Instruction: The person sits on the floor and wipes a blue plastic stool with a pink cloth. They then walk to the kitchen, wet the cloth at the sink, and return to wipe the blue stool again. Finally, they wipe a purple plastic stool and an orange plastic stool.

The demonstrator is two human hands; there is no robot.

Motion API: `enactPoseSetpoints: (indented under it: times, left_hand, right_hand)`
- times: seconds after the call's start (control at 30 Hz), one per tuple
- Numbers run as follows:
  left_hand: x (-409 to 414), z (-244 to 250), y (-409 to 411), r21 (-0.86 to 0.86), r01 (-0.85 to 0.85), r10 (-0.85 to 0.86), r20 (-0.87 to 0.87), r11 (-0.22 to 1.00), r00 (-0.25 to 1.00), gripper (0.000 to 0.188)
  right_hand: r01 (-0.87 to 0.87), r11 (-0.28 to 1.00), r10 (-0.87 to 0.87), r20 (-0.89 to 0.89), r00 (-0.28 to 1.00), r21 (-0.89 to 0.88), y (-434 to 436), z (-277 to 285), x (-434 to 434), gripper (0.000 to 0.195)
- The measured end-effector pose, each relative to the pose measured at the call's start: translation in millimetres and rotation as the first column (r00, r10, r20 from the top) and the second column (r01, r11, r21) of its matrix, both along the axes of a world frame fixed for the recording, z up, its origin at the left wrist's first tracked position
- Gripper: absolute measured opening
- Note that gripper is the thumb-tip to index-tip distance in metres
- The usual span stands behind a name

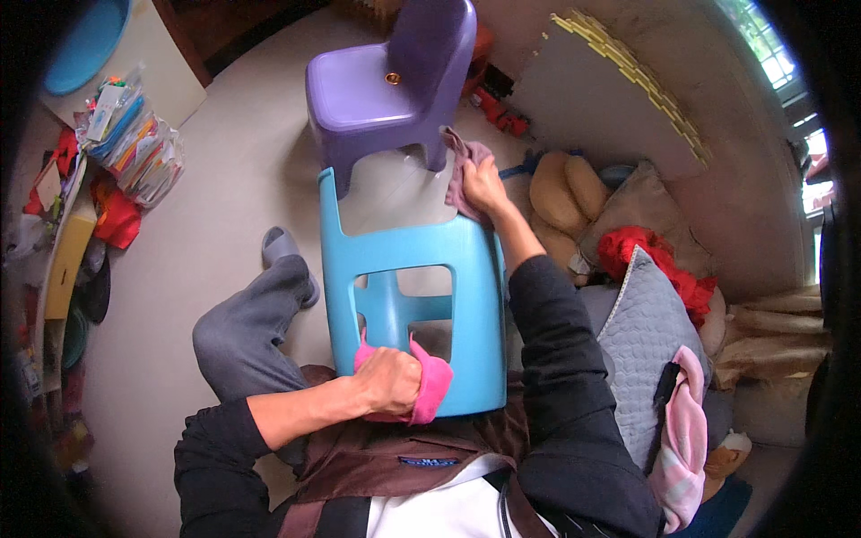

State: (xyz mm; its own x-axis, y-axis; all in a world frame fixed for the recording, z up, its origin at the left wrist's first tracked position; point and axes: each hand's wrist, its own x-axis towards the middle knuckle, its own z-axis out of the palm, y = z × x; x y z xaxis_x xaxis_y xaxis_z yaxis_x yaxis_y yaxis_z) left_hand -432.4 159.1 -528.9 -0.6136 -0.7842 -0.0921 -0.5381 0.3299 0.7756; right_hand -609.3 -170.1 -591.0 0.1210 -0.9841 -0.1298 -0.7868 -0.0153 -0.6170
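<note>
A light blue plastic chair (417,249) lies tipped over in front of me, its legs and openings facing up. My left hand (390,380) is closed around a bright pink cloth (434,390), at the chair's near end. With my right hand (483,185) I grip a mauve cloth (457,144) against the chair's far right corner. Just beyond stands an upright purple plastic chair (363,84), with a small gold-coloured ring-shaped thing (393,79) on its seat.
Cushions, among them a grey quilted one (646,323), and a red cloth (656,262) are piled at the right. At the left, a shelf (67,262) holds mixed items beside a stack of papers in plastic (138,151). My slippered foot (279,245) rests on the floor.
</note>
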Motion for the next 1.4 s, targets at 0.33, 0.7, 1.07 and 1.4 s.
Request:
enactPoseSetpoints:
  times: [0.33, 0.7, 1.07, 1.4]
  left_hand:
    - [5.2, -3.1, 10.8, -0.070, -0.068, 0.066, -0.028, 0.995, 0.997, 0.021]
    - [-3.4, 1.6, 7.1, -0.070, 0.025, -0.019, 0.087, 0.997, 0.996, 0.021]
    - [14.9, -7.0, 11.5, -0.074, -0.088, 0.087, -0.025, 0.993, 0.996, 0.018]
    - [34.4, -37.4, 11.8, -0.283, -0.008, -0.024, -0.109, 0.959, 0.994, 0.018]
  right_hand:
    - [-0.401, 0.911, 0.400, -0.034, 0.916, -0.093, 210.7, 70.6, -28.6, 0.072]
    - [-0.445, 0.723, 0.409, -0.192, 0.892, -0.529, 129.3, -1.3, -30.5, 0.025]
    - [-0.299, 0.953, 0.304, 0.156, 0.940, -0.059, 213.7, 39.3, -30.1, 0.073]
    - [-0.178, 0.969, 0.212, 0.200, 0.957, -0.174, 294.2, 67.5, -34.2, 0.073]
